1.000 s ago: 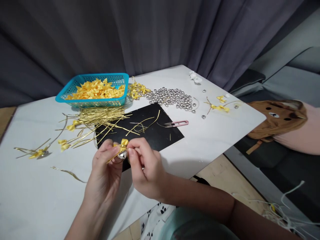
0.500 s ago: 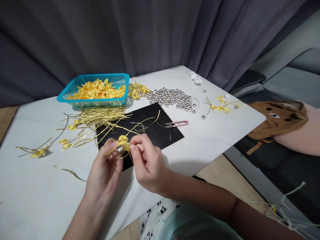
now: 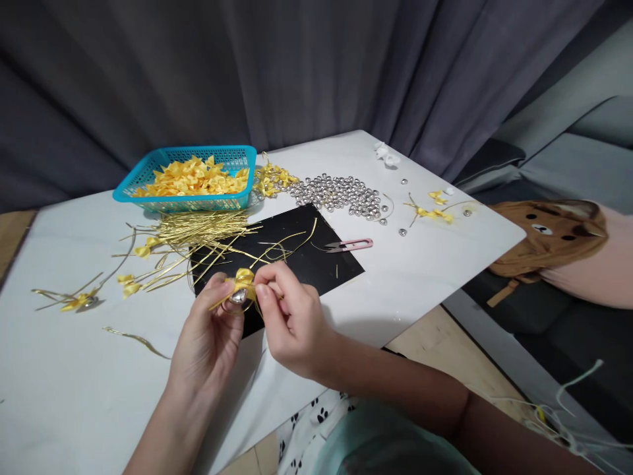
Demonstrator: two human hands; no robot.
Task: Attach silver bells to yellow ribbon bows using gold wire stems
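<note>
A yellow ribbon bow (image 3: 244, 277) is held up between my two hands, over the near edge of a black board (image 3: 324, 260). On its front sits a silver heart-shaped bead (image 3: 239, 296), with thin gold cord looped around it. My left hand (image 3: 211, 330) pinches the bow's left side between thumb and fingers. At the right side, my right hand (image 3: 291, 320) is closed, thumb against forefinger, on the gold cord by the bow. My fingers hide part of the cord.
Behind my hands lies a bundle of gold cords (image 3: 198, 227). A blue basket (image 3: 185, 201) holds yellow bows. Silver beads (image 3: 341, 192) are heaped to its right. Pink thread snips (image 3: 351, 245) rest on the board. Finished-looking bow pieces (image 3: 79, 301) lie at left.
The bow and bead have turned slightly and shifted a little to the right in my fingers. Both hands stay almost in place.
</note>
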